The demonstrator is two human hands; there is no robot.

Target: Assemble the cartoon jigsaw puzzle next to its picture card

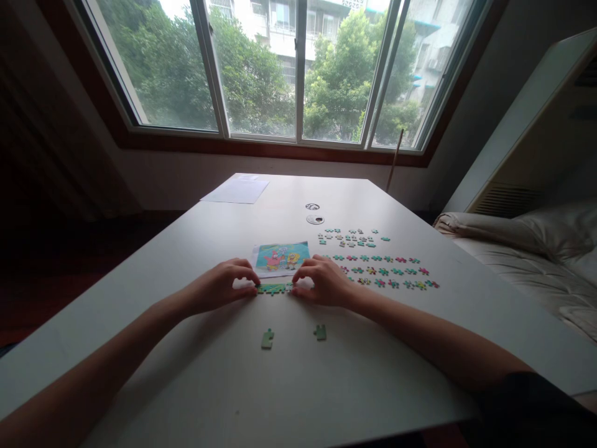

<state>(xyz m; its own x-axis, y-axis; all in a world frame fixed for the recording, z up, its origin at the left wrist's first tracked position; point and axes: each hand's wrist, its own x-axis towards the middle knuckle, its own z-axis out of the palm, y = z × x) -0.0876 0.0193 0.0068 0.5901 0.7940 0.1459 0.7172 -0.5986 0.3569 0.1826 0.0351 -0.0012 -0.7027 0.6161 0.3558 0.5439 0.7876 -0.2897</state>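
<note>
A short row of joined green puzzle pieces lies on the white table. My left hand pinches its left end with curled fingers, and my right hand pinches its right end. Just beyond the row lies a small cartoon reference picture. Two loose green pieces rest nearer to me, below the hands.
Several loose coloured pieces are spread in rows right of my right hand. A sheet of paper lies at the far left of the table, and two small round objects sit mid-table. A bed stands to the right, windows ahead.
</note>
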